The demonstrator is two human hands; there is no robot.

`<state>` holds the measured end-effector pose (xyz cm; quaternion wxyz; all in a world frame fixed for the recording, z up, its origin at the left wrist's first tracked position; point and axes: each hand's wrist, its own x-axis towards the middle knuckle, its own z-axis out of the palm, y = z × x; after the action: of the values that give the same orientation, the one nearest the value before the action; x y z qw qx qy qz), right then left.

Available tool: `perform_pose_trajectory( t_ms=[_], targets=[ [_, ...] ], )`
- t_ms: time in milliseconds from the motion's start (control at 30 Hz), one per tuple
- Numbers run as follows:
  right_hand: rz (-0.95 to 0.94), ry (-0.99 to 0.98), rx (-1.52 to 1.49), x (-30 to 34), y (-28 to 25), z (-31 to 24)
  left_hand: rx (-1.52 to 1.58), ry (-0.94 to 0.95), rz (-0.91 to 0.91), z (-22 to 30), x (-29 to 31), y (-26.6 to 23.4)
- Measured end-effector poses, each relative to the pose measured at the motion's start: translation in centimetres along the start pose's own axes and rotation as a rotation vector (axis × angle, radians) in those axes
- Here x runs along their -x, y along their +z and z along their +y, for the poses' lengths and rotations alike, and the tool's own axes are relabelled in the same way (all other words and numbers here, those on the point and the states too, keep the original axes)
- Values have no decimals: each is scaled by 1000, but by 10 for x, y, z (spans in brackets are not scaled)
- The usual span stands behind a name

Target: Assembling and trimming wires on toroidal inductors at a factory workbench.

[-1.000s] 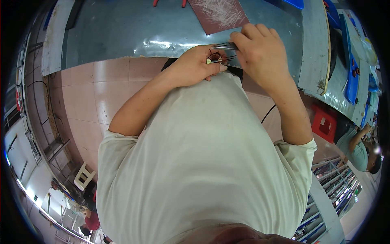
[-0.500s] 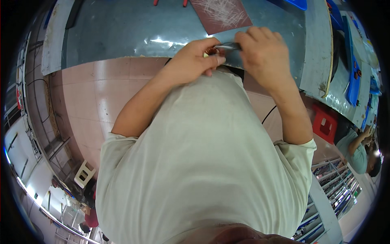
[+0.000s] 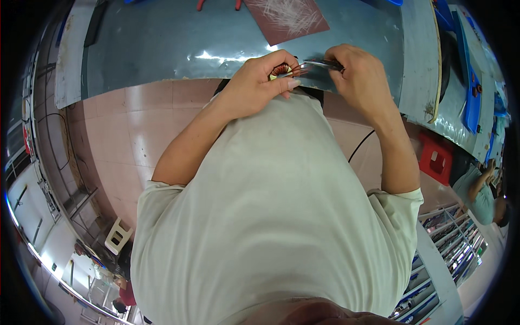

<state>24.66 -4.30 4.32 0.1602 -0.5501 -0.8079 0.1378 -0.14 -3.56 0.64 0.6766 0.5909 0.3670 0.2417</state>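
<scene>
My left hand (image 3: 252,81) grips a copper-wound ring coil (image 3: 281,71) between thumb and fingers, just over the front edge of the grey worktable (image 3: 151,54). Several loose copper wire ends (image 3: 299,70) stick out of the coil to the right. In my right hand (image 3: 362,78) is a slim dark metal tool (image 3: 319,63) with a narrow tip, much like tweezers. Its tip points left, close to the wire ends; I cannot tell whether it touches them. The fingers of my right hand partly hide the tool's rear part.
Beyond my hands lies a brown board (image 3: 273,37) with a heap of thin whitish strips (image 3: 287,15). Red tool handles (image 3: 238,5) show at the far edge. To the right are a blue tray (image 3: 471,111), a red stool (image 3: 435,161) and another person (image 3: 476,192). A beige stool (image 3: 117,236) stands left.
My right hand has shifted slightly right and down, and the tool has drawn back from the coil. More of the coil and its wire ends now shows in my left hand.
</scene>
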Motion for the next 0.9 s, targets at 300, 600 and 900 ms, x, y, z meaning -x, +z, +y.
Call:
perform_pose_trajectory(
  t_ms=[300,600,900],
  targets=[
    [-126,106,-196,12,9,0,-146,41,-74,-1,7,-1],
    [-191,180,-123,11,-7,-9,-377,135,-38,7,6,-1],
    [-74,146,-6,15,-14,-19,-85,3,71,11,7,9]
  ],
)
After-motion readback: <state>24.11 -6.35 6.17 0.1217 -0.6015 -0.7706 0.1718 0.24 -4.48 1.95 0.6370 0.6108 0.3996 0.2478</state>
